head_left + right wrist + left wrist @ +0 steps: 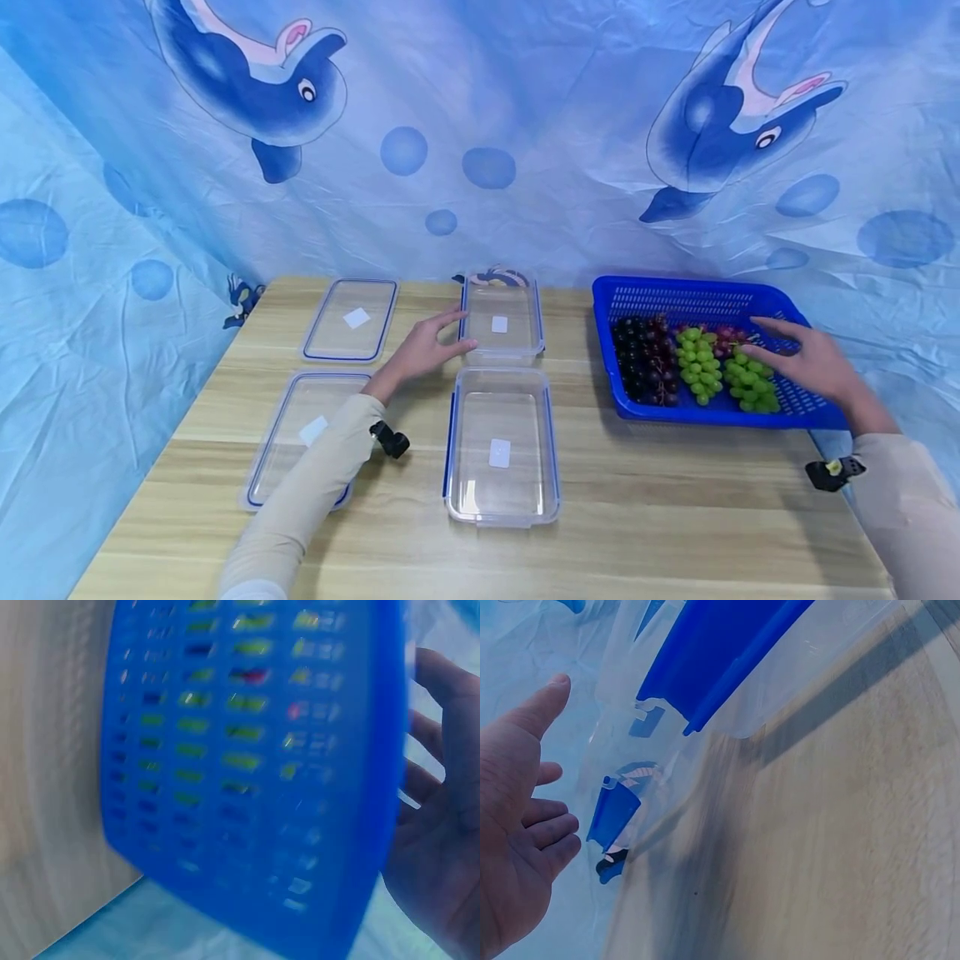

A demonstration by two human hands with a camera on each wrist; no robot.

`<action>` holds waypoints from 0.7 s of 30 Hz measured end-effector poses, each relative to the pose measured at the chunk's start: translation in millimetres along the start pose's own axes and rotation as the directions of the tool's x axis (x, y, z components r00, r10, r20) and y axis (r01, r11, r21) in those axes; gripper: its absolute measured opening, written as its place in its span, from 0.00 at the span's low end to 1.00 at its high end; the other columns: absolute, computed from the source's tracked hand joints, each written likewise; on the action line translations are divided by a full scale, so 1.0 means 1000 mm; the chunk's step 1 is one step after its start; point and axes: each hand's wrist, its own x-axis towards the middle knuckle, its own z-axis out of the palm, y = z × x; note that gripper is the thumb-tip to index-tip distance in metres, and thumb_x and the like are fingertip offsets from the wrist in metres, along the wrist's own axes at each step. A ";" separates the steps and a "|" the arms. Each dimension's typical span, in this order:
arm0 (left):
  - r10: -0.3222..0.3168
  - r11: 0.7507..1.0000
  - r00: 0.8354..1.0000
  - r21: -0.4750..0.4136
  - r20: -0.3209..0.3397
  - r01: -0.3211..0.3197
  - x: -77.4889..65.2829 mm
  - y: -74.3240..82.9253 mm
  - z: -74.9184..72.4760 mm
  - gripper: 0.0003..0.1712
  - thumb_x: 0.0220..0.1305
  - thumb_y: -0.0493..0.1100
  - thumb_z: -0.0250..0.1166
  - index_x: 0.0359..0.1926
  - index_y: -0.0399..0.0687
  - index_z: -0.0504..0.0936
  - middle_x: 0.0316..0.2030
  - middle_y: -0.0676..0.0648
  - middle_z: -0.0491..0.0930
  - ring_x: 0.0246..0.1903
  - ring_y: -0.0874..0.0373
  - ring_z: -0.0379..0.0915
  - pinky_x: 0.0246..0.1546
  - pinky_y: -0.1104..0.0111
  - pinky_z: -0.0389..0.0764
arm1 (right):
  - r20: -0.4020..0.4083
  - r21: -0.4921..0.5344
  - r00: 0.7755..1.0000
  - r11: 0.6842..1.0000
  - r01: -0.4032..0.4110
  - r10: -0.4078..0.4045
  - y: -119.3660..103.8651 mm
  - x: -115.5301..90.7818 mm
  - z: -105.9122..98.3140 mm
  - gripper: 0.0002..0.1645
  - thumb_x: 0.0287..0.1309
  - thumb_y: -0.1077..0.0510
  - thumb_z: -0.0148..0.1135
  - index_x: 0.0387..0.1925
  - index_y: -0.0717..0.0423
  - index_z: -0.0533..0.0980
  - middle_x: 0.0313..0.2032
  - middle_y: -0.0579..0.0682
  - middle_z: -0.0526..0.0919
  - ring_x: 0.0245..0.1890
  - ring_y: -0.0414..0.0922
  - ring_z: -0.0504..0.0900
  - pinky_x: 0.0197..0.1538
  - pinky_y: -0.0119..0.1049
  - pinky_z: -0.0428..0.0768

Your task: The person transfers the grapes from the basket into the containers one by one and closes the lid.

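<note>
My left hand [427, 345] is at the left side of the far clear plastic container [517, 329], thumb and fingers spread. Whether it touches the container is unclear. In the left wrist view, the palm of that hand [514, 832] is bare, beside blue clips [712, 660]. Over the right part of a blue basket [611, 293], my right hand [817, 364] hovers with fingers apart, closest to a green grape bunch [752, 387] and red grapes [726, 337]. Another green bunch [699, 367] and dark grapes [636, 358] lie further left inside. The basket wall [255, 750] partly hides the right fingers in the right wrist view.
Nearer on the wooden table [645, 517] stands a second clear container [501, 496]. Two clear lids with blue seals lie left: a far lid [351, 333] and a near lid [281, 442], partly under my left forearm. A blue dolphin-print sheet [570, 108] hangs behind.
</note>
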 end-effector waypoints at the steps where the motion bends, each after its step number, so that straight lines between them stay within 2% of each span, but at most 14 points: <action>1: -0.005 1.000 1.000 -0.008 0.002 0.005 0.000 0.000 0.001 0.42 0.67 0.61 0.68 0.74 0.47 0.69 0.77 0.40 0.60 0.75 0.42 0.57 0.76 0.49 0.61 | 0.012 -0.003 1.000 1.000 -0.008 0.008 0.004 0.000 0.000 0.43 0.68 0.42 0.64 0.73 0.64 0.66 0.68 0.80 0.64 0.28 0.61 0.81 0.37 0.54 0.76; 4: -0.015 0.999 1.000 -0.033 0.009 0.015 0.000 -0.001 0.003 0.43 0.66 0.61 0.69 0.74 0.45 0.68 0.77 0.41 0.59 0.76 0.43 0.56 0.76 0.50 0.61 | 0.047 -0.022 0.998 0.999 -0.029 0.030 0.011 0.000 0.000 0.45 0.68 0.40 0.64 0.72 0.65 0.65 0.66 0.82 0.64 0.27 0.56 0.78 0.34 0.47 0.75; 6: -0.017 0.999 1.000 -0.049 0.015 0.018 0.001 -0.002 0.005 0.44 0.66 0.61 0.69 0.74 0.43 0.68 0.78 0.43 0.58 0.76 0.44 0.55 0.76 0.50 0.61 | 0.069 -0.033 0.997 0.999 -0.042 0.044 0.015 0.001 0.001 0.46 0.68 0.39 0.64 0.72 0.66 0.65 0.66 0.82 0.64 0.27 0.56 0.77 0.35 0.47 0.75; 8: -0.018 0.998 1.000 -0.062 0.017 0.019 0.001 -0.004 0.007 0.45 0.66 0.61 0.69 0.74 0.42 0.67 0.78 0.43 0.57 0.76 0.44 0.54 0.76 0.50 0.62 | 0.091 -0.038 0.994 0.998 -0.053 0.056 0.017 0.002 0.002 0.46 0.68 0.39 0.64 0.72 0.67 0.64 0.66 0.82 0.63 0.40 0.65 0.81 0.39 0.57 0.80; 9: -0.019 0.998 1.000 -0.067 0.016 0.020 0.001 -0.004 0.007 0.46 0.65 0.62 0.69 0.74 0.42 0.67 0.78 0.44 0.57 0.76 0.44 0.54 0.76 0.50 0.62 | 0.104 -0.038 0.993 0.998 -0.058 0.062 0.018 0.003 0.002 0.46 0.68 0.39 0.63 0.73 0.67 0.64 0.66 0.83 0.63 0.45 0.70 0.79 0.42 0.62 0.81; 12: -0.019 0.997 1.000 -0.078 0.016 0.021 0.002 -0.007 0.009 0.46 0.65 0.61 0.70 0.74 0.41 0.67 0.78 0.43 0.56 0.77 0.45 0.53 0.76 0.50 0.62 | 0.144 -0.032 0.987 0.997 -0.066 0.070 0.021 0.005 0.004 0.47 0.69 0.38 0.62 0.73 0.68 0.62 0.67 0.84 0.60 0.59 0.80 0.68 0.50 0.75 0.75; 21: -0.027 0.994 1.000 -0.106 0.015 0.028 0.003 -0.011 0.011 0.44 0.65 0.57 0.72 0.74 0.40 0.68 0.78 0.41 0.58 0.76 0.44 0.55 0.75 0.53 0.65 | 0.207 -0.051 0.975 0.996 -0.073 0.082 0.031 0.009 0.012 0.48 0.69 0.37 0.62 0.72 0.69 0.64 0.67 0.84 0.60 0.60 0.80 0.67 0.52 0.76 0.73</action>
